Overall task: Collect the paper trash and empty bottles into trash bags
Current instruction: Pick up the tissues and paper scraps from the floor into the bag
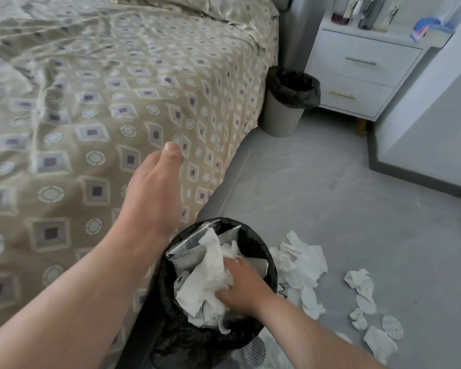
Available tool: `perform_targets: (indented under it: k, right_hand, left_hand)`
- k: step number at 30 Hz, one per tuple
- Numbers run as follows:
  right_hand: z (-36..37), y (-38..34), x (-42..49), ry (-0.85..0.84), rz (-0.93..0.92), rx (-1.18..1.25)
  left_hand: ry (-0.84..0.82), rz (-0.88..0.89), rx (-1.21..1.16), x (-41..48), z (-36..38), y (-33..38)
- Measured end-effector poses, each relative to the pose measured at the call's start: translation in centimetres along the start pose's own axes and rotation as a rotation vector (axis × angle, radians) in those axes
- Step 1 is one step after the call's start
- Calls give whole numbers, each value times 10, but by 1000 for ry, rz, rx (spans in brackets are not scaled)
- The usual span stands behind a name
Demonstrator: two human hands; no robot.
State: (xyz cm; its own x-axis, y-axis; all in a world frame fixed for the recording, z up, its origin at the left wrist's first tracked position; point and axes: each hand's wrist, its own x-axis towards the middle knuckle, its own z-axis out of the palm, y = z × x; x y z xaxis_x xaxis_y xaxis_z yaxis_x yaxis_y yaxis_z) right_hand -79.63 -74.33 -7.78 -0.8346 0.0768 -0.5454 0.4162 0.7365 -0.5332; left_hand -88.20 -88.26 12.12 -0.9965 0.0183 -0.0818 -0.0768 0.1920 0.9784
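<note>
A black trash bag (261, 246) stands open on the floor beside the bed, full of crumpled white paper (210, 272) and a silver foil pack (189, 243). My right hand (242, 286) is inside the bag's mouth, fingers pressed onto the white paper there. My left hand (155, 187) hangs above the bed's edge, seen from the back with fingers curled down; nothing shows in it. More crumpled white paper (301, 265) lies on the grey floor right of the bag, with smaller scraps (362, 288) farther right.
The bed with a beige patterned cover (91, 115) fills the left. A beige bin with a black liner (288, 102) stands by the bed's corner. A white nightstand (357, 73) with bottles on top is behind it. Round patterned pads (391, 327) lie on the floor.
</note>
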Motion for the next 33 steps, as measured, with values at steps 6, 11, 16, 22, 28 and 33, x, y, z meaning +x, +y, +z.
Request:
perform_targets:
  k: [6, 11, 16, 22, 28, 33]
  right_hand:
    - [-1, -5, -14, 155, -104, -122]
    - [21, -7, 7, 42, -24, -225]
    - [-6, -13, -6, 32, 2, -262]
    - [-81, -3, -72, 186, -171, -295]
    - [-100, 50, -129, 139, -135, -380]
    - [-118, 132, -150, 189, 44, -267]
  left_hand:
    - [16, 9, -45, 1, 1, 0]
    - [19, 21, -40, -1, 1, -2]
    - [-20, 49, 52, -1, 8, -9]
    - [-151, 43, 381, -18, 26, -28]
    - [-252, -362, 619, -33, 21, -152]
    - [-312, -306, 649, -29, 22, -206]
